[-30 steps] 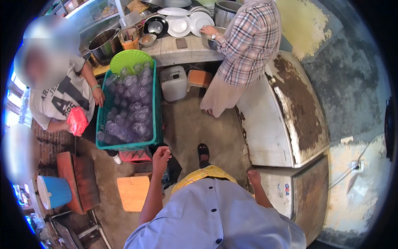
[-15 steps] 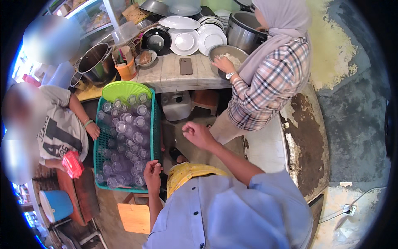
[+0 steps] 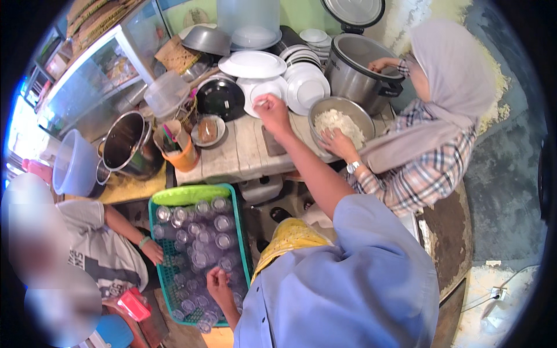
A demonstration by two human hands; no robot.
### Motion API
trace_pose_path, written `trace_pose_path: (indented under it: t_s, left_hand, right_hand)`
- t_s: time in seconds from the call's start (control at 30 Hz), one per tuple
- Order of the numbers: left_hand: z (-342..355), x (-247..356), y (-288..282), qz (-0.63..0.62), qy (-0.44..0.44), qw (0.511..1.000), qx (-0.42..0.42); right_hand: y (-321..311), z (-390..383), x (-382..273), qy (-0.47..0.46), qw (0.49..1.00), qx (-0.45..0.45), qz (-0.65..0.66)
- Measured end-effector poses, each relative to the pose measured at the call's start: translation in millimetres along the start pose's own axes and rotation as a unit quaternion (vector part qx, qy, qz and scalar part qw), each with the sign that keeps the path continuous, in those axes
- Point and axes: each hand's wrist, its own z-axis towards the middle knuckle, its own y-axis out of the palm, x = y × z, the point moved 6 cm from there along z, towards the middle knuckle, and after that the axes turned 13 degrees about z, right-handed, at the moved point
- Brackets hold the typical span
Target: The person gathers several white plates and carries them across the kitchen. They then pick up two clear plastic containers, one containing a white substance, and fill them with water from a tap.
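Dark printed letters and numerals (image 3: 76, 258) stand on a grey T-shirt (image 3: 113, 255).

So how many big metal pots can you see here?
2. The left pot stands beside the orange utensil holder; the right pot, its lid raised, stands just behind the metal bowl. More could be hidden behind the stacked plates.

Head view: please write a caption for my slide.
Right hand near white plates; left hand over a teal crate of glassware.
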Motion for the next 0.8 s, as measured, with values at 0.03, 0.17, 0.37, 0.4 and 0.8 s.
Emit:
trace_pose_path:
  t_s: [0.03, 0.17, 0.37, 0.4, 0.8]
  left_hand:
    - [4.7, 0.9, 0.4, 0.011, -0.020, 1.000, 0.020]
    - [27.7, 9.6, 12.4, -0.006, -0.018, 0.997, 0.074]
    - [43.5, -16.7, 24.5, -0.041, -0.178, 0.983, 0.030]
    - [49.5, -23.1, 30.8, -0.035, -0.216, 0.976, 0.013]
    - [226.4, 63.3, 146.0, 0.267, -0.235, 0.929, -0.101]
  right_hand:
    - [-5.5, 35.1, 3.3, 0.018, 0.999, 0.032, 0.000]
    - [-33.6, 170.0, 27.6, 0.033, 0.980, 0.124, 0.152]
    - [-121.7, 354.9, 109.0, 0.131, 0.864, 0.270, 0.404]
    - [-139.6, 378.9, 129.6, 0.148, 0.835, 0.317, 0.425]
    - [-226.5, 527.3, 272.4, 0.190, 0.690, 0.409, 0.566]
